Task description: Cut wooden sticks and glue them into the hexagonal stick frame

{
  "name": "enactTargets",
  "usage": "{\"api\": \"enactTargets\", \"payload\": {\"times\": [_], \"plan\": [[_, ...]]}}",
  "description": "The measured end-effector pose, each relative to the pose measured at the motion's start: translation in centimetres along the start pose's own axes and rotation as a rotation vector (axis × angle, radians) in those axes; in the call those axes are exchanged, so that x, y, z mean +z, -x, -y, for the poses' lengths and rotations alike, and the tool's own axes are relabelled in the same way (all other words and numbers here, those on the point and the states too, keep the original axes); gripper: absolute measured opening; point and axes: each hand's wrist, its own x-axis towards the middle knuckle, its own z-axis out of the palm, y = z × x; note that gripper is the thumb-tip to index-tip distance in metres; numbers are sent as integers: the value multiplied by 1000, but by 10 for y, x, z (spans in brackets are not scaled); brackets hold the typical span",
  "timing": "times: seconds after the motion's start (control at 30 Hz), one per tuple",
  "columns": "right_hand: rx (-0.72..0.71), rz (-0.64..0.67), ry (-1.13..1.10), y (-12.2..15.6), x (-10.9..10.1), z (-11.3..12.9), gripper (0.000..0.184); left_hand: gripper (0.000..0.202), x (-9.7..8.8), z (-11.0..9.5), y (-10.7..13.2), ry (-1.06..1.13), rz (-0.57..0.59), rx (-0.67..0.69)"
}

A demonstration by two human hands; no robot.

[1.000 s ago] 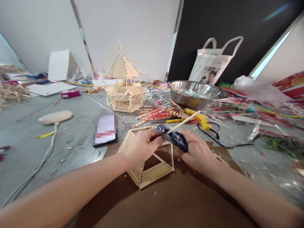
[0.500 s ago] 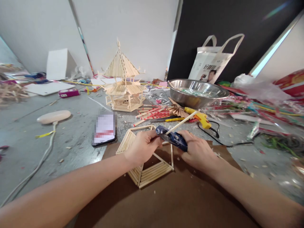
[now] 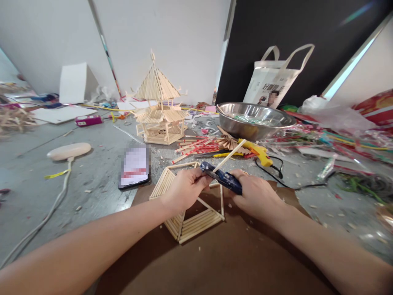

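My right hand (image 3: pixel 256 194) is closed around the handle of a blue hand cutter (image 3: pixel 227 180). A thin pale wooden stick (image 3: pixel 231 155) passes through the cutter's jaws and slants up to the right. With thumb and fingers pinched, my left hand (image 3: pixel 187 188) holds the stick's lower end beside the jaws; that end is mostly hidden by the fingers. Below both hands, a flat many-sided frame of wooden sticks (image 3: pixel 199 226) lies on a brown sheet (image 3: pixel 147 262). Part of the frame is covered by my left hand.
A stick-built pavilion (image 3: pixel 161 119) stands behind the frame. Red-marked sticks (image 3: pixel 196 148), a yellow glue gun (image 3: pixel 259 152) and a steel basin (image 3: pixel 256 123) sit beyond my hands. A phone (image 3: pixel 135 166) lies left, near a white corded device (image 3: pixel 69 151). Scraps cover the right side.
The cutter's jaws have closed further on the stick. The stick's far end has swung left and a little upward. Both hands stay nearly in place.
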Motion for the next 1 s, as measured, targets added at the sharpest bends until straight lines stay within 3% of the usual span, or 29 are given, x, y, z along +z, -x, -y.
{"api": "enactTargets", "payload": {"times": [0.43, 0.73, 0.87, 1.0], "plan": [[22, 45, -43, -2, -3, 0, 12, 30, 1, 3, -3, 65, 80, -141], [10, 46, -50, -2, -5, 1, 10, 29, 2, 1, -4, 158, 117, -163], [26, 33, -58, -3, -4, 0, 11, 24, 3, 5, -4, 173, 75, -148], [47, 7, -81, -3, -4, 1, 16, 22, 3, 6, -4, 66, -29, -33]]}}
